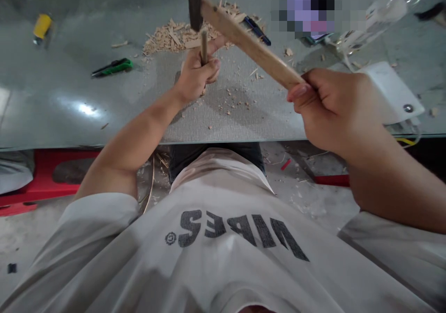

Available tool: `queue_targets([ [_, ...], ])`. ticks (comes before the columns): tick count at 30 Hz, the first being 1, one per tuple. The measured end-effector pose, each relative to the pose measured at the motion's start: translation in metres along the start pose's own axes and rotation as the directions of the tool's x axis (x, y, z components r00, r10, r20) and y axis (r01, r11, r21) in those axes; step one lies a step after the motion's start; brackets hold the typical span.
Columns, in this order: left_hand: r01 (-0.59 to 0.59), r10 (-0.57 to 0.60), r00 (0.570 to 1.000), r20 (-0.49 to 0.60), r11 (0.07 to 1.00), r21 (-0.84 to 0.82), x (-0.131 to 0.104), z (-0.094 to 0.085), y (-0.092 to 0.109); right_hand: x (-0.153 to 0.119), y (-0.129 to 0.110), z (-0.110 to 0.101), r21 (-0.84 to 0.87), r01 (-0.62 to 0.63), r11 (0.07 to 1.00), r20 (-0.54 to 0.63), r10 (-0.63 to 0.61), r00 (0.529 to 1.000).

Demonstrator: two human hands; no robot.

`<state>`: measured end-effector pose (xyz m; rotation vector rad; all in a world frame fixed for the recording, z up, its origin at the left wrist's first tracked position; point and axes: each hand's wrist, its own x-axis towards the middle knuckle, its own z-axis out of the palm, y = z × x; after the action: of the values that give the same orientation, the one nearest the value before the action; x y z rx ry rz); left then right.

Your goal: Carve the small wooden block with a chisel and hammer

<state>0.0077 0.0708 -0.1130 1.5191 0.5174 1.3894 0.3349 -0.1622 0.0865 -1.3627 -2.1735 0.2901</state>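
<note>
My right hand (322, 99) is closed around the lower end of the wooden handle of a hammer (258, 48). The hammer's dark metal head (196, 6) is raised over the table, just above my left hand (200, 71). In that left hand a slim wooden rod (204, 48) stands roughly upright, its top end close below the hammer head. My left fingers wrap the rod, with one finger stretched out to the right. Whatever is at the rod's lower end is hidden by the hand. A heap of wood chips (170, 36) lies just behind it.
On the grey table (139, 113) lie a green utility knife (113, 67), a yellow object (42, 27) and a dark blue cutter (257, 30). To the right are a blurred-out phone-like thing (315, 38), a clear plastic bottle (374, 22) and a white box (393, 92). Crumbs of wood are scattered around.
</note>
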Motion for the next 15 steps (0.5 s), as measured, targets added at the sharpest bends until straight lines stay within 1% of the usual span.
queue_targets([
  [2,-0.002,0.002,1.0,-0.003,1.0,0.01,-0.001,0.0,-0.001,0.0,0.0,0.001,0.054,-0.007,0.999,-0.051,0.01,0.999],
  [3,0.013,-0.013,1.0,-0.006,1.0,0.025,-0.002,0.0,0.0,0.0,0.0,0.002,0.076,-0.018,0.997,-0.051,0.022,0.998],
  [5,0.052,-0.052,0.999,-0.006,0.998,0.044,-0.002,0.0,0.002,0.0,0.001,0.004,0.077,-0.05,0.996,-0.007,0.051,0.999],
  [7,0.056,-0.056,0.998,0.013,0.998,0.017,-0.001,0.0,0.003,0.0,0.002,0.005,0.059,-0.055,0.997,0.014,0.054,0.998],
  [10,0.003,0.0,0.998,0.058,0.999,-0.051,-0.001,0.002,0.007,0.0,0.005,0.006,0.114,-0.044,0.992,-0.072,0.052,0.996],
  [12,-0.016,0.019,0.999,0.051,0.998,-0.061,-0.002,0.004,0.011,0.001,0.008,0.007,0.099,-0.048,0.994,-0.038,0.052,0.998],
  [14,0.014,-0.013,0.999,0.035,1.0,-0.026,-0.004,0.006,0.017,0.002,0.009,0.007,0.045,-0.053,0.998,0.032,0.052,0.998],
  [15,0.035,-0.035,0.999,0.032,0.999,-0.006,-0.005,0.006,0.02,0.002,0.009,0.007,0.047,-0.054,0.997,0.033,0.053,0.998],
])
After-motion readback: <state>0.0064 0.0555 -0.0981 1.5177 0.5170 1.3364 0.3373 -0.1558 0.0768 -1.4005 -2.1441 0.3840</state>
